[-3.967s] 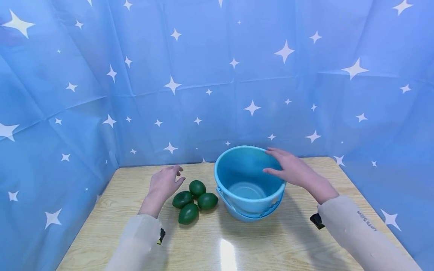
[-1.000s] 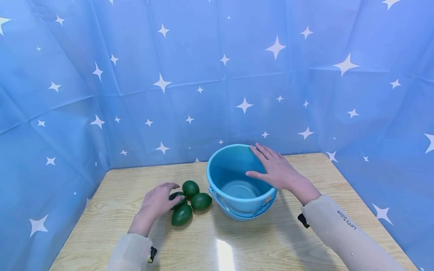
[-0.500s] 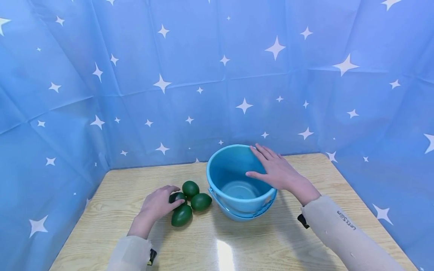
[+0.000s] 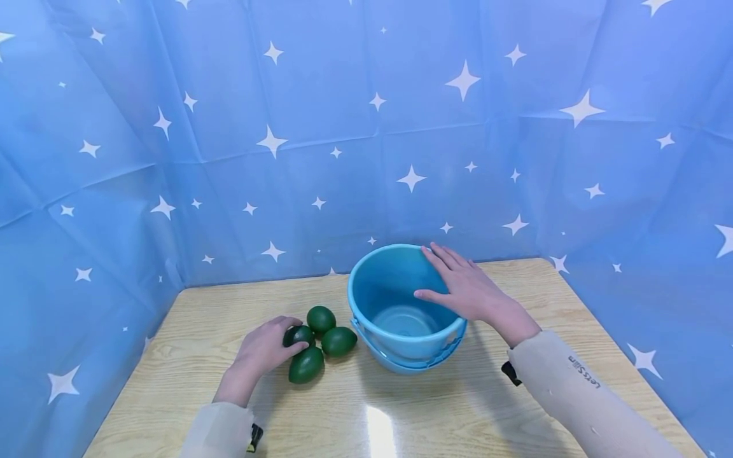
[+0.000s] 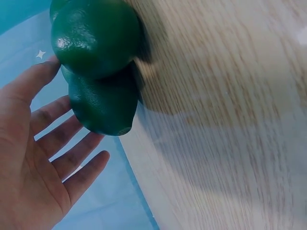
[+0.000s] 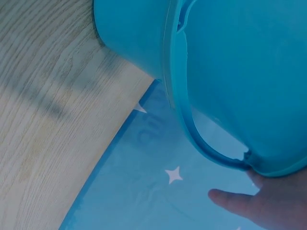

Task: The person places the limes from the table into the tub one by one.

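Several dark green limes cluster on the table, left of the bucket. My left hand [image 4: 265, 343] is at the leftmost lime [image 4: 300, 336], thumb and index finger on either side of it. In the left wrist view, the fingers of my left hand [image 5: 36, 148] reach behind that lime [image 5: 103, 105], and a nearer lime [image 5: 96, 38] partly covers it. My right hand [image 4: 471, 289] rests on the right rim of a light blue bucket [image 4: 395, 346], fingers straight and spread, thumb over the opening. In the right wrist view, the bucket [image 6: 129, 33] partly hides my right hand [image 6: 283, 201].
The bucket stands upright with its handle [image 4: 378, 351] hanging down at the front; inside, its bottom shows bare. Two more limes, the front one [image 4: 306, 365] and the right one [image 4: 339, 341], lie nearby. A blue star-patterned curtain [image 4: 343, 83] surrounds the wooden table [image 4: 321, 420].
My left hand has come down from above the limes to the leftmost one, then barely shifts. My right hand has spread its fingers further along the bucket rim. The head view has shifted slightly.
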Demonstrator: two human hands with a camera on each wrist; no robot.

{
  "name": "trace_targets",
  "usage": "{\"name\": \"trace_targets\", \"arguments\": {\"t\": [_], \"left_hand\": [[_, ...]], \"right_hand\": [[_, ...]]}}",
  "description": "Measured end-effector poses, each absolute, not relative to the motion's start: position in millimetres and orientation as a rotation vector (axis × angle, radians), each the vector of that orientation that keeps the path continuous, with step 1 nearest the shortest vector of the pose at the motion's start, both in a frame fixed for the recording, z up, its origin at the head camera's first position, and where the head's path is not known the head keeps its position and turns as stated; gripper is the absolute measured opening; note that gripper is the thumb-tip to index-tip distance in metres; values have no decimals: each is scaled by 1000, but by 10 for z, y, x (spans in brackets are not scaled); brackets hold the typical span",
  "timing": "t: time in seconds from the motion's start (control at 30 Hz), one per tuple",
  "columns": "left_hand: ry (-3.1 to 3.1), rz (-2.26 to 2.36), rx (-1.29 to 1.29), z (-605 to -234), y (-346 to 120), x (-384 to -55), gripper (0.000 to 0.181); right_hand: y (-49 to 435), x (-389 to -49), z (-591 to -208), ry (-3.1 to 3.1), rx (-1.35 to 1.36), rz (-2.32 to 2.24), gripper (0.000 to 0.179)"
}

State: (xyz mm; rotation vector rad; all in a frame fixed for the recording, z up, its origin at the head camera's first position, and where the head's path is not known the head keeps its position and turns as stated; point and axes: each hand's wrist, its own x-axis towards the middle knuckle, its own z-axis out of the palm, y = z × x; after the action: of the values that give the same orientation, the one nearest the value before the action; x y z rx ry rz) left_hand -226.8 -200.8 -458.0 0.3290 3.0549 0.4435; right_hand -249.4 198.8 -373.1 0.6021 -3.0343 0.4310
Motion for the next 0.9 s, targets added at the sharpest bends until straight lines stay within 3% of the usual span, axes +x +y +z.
{"name": "trace_targets", "arguments": {"t": [0.9], "left_hand": [[3048, 442, 312, -4614, -2047, -2247, 50]], "right_hand": [[1992, -2485, -3736, -3020, 606, 444, 91]]}}
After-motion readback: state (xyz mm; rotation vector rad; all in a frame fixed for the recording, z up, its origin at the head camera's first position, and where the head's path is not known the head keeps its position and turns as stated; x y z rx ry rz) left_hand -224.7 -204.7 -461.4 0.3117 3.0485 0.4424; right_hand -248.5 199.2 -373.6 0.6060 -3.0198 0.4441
